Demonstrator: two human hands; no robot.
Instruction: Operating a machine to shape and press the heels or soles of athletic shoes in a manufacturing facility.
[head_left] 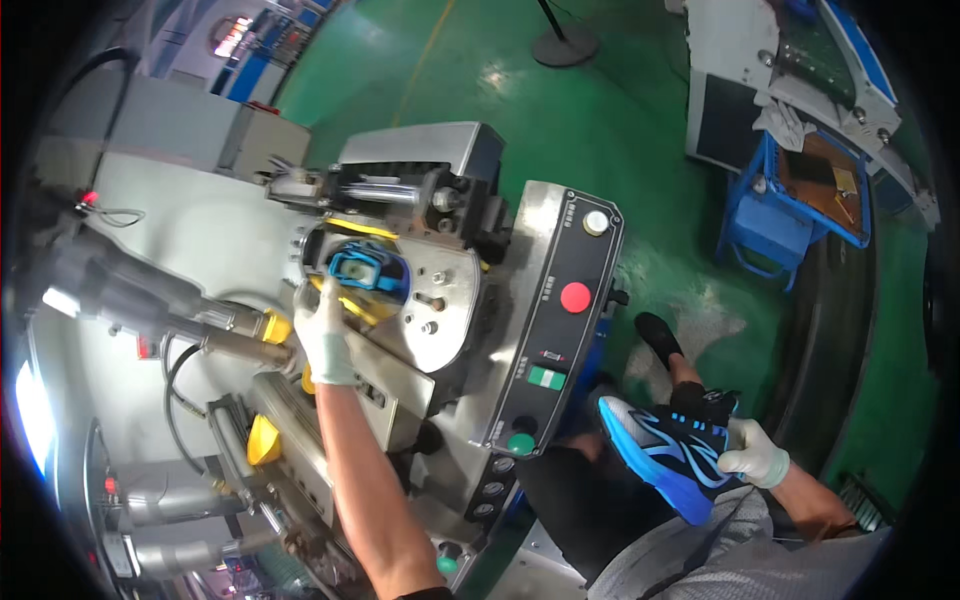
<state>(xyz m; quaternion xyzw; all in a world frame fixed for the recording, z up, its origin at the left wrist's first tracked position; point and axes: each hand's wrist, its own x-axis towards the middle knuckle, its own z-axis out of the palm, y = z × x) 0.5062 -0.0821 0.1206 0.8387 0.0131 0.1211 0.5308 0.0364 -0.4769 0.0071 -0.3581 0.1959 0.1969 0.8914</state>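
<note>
My right hand [754,455], in a white glove, grips a sneaker [660,440] by its heel end above my lap. The sneaker is black and grey with bright blue stripes and a thick blue sole, lying on its side with the toe to the upper left. My left hand [323,335], also gloved in white, reaches into the machine with its fingers stretched out. Its fingertips are at the near edge of a blue piece [365,268] that looks like a shoe seen from above, seated among the machine's clamps. Whether they touch it I cannot tell.
Beside the metal plate [440,310] runs a control panel [560,290] with a red button [575,297] and green ones. Cylinders and yellow-tipped parts [264,440] crowd the left. A blue cart [770,220] stands far right; a round-based stand [565,46] is at the back.
</note>
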